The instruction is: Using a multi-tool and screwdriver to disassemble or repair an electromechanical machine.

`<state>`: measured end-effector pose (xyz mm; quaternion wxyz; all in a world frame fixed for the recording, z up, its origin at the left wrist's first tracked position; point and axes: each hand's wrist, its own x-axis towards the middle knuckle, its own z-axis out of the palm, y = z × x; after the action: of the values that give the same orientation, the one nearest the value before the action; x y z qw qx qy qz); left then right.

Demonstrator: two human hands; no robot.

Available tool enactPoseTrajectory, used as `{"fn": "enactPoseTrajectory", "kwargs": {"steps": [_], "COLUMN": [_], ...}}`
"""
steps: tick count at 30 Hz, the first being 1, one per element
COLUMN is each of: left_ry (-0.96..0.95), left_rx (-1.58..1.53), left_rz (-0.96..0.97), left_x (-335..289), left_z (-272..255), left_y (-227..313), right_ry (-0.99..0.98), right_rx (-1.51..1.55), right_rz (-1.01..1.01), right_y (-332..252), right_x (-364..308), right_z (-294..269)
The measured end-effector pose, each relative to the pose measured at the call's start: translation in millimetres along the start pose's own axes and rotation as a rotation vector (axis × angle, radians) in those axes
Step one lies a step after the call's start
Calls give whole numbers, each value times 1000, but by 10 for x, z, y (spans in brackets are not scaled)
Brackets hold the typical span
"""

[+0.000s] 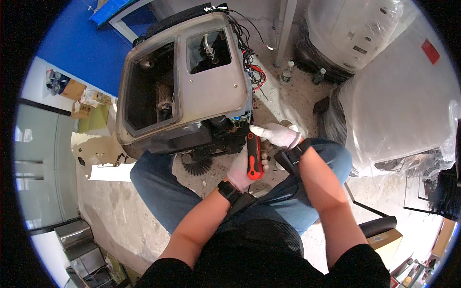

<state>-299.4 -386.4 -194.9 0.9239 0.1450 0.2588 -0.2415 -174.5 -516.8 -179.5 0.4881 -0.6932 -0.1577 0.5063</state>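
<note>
Upright in front of me stands a red and black cordless screwdriver [254, 157], its front end toward the machine. My left hand [240, 172], in a white glove, is closed around its grip. My right hand [276, 134], also gloved, has its fingertips at the screwdriver's front end, by the thin bit; the fingers' undersides are hidden. The bit points at a small green and blue circuit board [238, 121] on the lower edge of a grey machine [211, 91]; contact cannot be made out. A round black brush [197, 164] shows under the machine.
Black and red cables [258, 77] hang along the machine's right side. Two small bottles [287, 72] stand on the floor behind. Plastic-wrapped machines [398, 105] fill the right. A cream-coloured panel [103, 152] lies at left, and a cardboard box [385, 244] sits at lower right.
</note>
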Motion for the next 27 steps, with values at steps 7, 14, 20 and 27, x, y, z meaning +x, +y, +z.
{"fn": "enactPoseTrajectory", "kwargs": {"steps": [7,14,20,27], "left_ry": [188,49,-266,258], "left_rx": [675,109,-227,107], "left_rz": [395,231,21,191], "left_x": [-48,-54,69,-132], "left_z": [46,106,-148,314], "left_y": [-211,-188,-171,-166], "right_ry": [148,-4,-129,43], "right_rx": [-294,-8,45,-143], "right_rz": [18,44,3,-125], "right_y": [-288,-270,-86,-66], "right_x": [-85,-192,-48,33], "right_z": [2,-53,-71,-25]}}
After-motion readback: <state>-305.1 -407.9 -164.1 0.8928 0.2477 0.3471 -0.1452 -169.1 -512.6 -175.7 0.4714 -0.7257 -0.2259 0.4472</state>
